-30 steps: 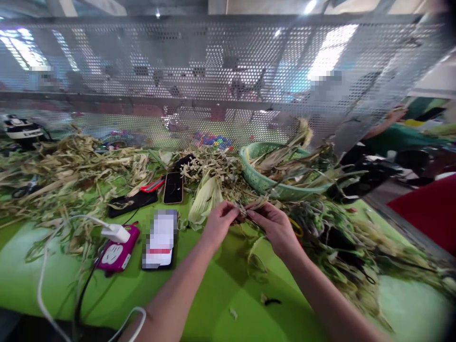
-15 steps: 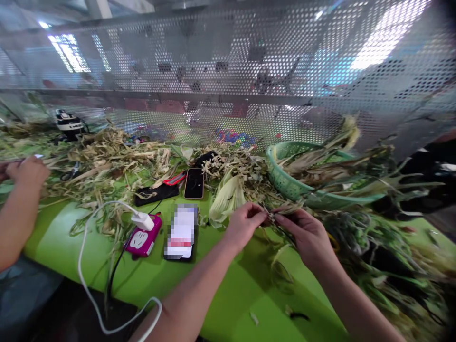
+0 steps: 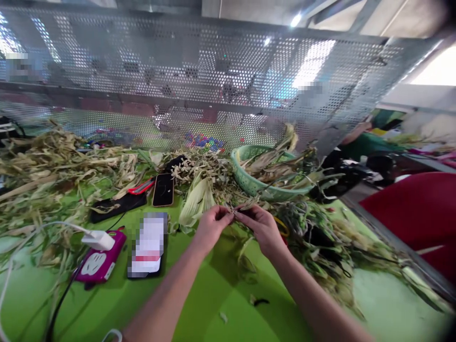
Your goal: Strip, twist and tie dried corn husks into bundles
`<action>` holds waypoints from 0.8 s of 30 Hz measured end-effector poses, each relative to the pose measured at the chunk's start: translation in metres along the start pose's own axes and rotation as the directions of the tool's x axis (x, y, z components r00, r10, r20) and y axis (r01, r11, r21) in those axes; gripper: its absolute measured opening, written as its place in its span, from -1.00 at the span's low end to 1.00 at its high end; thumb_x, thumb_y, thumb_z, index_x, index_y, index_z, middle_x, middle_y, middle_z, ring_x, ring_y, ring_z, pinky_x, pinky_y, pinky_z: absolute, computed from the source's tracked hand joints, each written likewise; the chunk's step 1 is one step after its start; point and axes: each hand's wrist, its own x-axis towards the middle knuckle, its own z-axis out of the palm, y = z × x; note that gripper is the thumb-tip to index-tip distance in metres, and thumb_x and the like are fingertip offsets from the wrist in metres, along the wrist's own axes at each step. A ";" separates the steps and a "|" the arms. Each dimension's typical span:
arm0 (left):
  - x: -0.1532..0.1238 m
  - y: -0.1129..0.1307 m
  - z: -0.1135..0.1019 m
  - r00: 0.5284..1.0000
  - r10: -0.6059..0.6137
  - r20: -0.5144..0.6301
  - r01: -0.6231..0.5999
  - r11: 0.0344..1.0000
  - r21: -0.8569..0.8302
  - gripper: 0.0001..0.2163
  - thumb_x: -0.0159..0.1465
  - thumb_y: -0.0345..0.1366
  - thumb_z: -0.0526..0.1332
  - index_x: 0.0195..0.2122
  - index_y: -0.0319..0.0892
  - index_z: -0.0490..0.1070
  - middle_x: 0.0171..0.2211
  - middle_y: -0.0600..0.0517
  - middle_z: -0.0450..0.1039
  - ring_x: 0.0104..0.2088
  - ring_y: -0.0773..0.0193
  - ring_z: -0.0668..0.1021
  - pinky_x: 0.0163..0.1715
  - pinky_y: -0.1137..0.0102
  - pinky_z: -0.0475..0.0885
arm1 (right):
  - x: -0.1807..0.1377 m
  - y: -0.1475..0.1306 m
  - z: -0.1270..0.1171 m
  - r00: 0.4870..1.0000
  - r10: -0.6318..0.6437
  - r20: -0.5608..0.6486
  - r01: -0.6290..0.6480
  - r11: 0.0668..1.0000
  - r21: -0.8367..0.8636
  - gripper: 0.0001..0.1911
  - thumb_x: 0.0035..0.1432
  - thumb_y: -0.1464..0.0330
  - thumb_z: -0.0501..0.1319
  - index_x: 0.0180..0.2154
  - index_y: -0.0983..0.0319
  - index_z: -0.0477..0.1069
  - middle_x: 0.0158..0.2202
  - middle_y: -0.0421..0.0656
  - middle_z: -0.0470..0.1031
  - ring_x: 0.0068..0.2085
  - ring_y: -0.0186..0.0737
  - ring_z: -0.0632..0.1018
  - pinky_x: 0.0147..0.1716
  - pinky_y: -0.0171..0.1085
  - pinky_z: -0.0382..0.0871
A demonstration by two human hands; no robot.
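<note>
My view has swung right, yet my left hand [image 3: 211, 229] and right hand [image 3: 262, 229] still pinch a thin, dry, pale-brown plant strip [image 3: 234, 212] at mid-frame, below the round green plastic basket [image 3: 245, 179]; the fingerwork seems uninterrupted.

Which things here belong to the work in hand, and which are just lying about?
Probably the work:
plant material held by left hand and right hand
pale husk
green basket

Probably lying about:
lit phone
dark phone
magenta power strip
</note>
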 end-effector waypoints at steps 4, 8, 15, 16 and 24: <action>-0.001 0.001 0.001 1.000 0.021 -0.020 -0.019 0.998 0.056 -0.82 0.11 -0.17 0.29 -0.38 -0.18 0.43 -0.41 0.04 0.44 -0.35 0.27 0.46 -0.26 0.38 0.36 | 0.000 0.005 0.001 1.000 -0.001 -0.014 0.001 1.000 -0.010 -0.73 -0.12 0.22 0.42 -0.34 0.19 0.51 -0.34 -0.14 0.57 -0.27 -0.11 0.53 -0.14 -0.11 0.41; -0.002 0.001 0.002 0.994 0.085 -0.074 -0.069 0.979 0.191 -0.84 0.14 -0.19 0.26 -0.38 -0.18 0.43 -0.43 0.04 0.43 -0.36 0.27 0.45 -0.28 0.39 0.34 | 0.001 0.007 0.003 0.999 -0.008 -0.035 0.008 1.000 -0.024 -0.73 -0.14 0.21 0.43 -0.36 0.18 0.51 -0.35 -0.15 0.56 -0.28 -0.14 0.53 -0.15 -0.15 0.40; -0.002 0.000 0.004 0.999 0.029 -0.014 -0.028 0.997 0.068 -0.75 0.13 -0.11 0.27 -0.28 -0.18 0.45 -0.32 -0.01 0.49 -0.27 0.23 0.48 -0.20 0.36 0.36 | 0.001 0.000 -0.002 1.000 -0.023 -0.014 0.021 0.996 -0.089 -0.72 0.03 0.15 0.31 -0.29 0.21 0.53 -0.36 -0.14 0.55 -0.34 -0.21 0.48 -0.31 -0.26 0.35; -0.002 0.001 0.004 1.000 0.025 -0.006 -0.025 0.998 0.058 -0.74 0.13 -0.10 0.27 -0.28 -0.18 0.46 -0.31 -0.01 0.49 -0.27 0.23 0.49 -0.20 0.36 0.37 | 0.001 -0.001 -0.002 0.999 -0.031 -0.024 0.029 0.995 -0.098 -0.72 0.03 0.15 0.31 -0.28 0.21 0.53 -0.36 -0.15 0.54 -0.34 -0.22 0.47 -0.32 -0.27 0.34; -0.004 0.005 0.005 0.997 0.062 0.041 -0.065 0.995 0.080 -0.75 0.14 -0.12 0.26 -0.25 -0.17 0.48 -0.34 0.02 0.50 -0.27 0.23 0.49 -0.21 0.40 0.35 | 0.001 0.002 -0.001 0.999 -0.038 -0.018 0.037 0.998 -0.045 -0.76 -0.01 0.17 0.35 -0.38 0.21 0.50 -0.43 -0.19 0.50 -0.40 -0.26 0.42 -0.36 -0.29 0.28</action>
